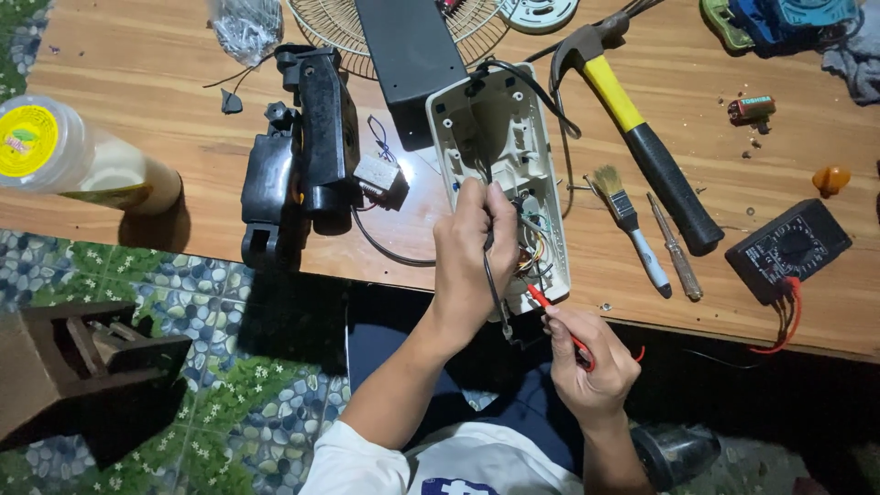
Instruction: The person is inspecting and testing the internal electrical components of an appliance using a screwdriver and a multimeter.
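left hand (472, 261) pinches the thin black probe (495, 284) on the long cream plastic housing (500, 165); right hand (591, 367) grips the red probe (550, 312) just right of it, tip aimed up-left at the wiring

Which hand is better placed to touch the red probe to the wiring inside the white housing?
The right hand. It already holds the red probe, whose tip lies beside the coloured wires at the lower end of the white housing. The left hand is busy pinching the black lead.

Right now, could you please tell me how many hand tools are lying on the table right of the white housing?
3: a yellow-handled hammer, a small paintbrush beside it, and a screwdriver just right of the brush. Others may be hidden off-frame.
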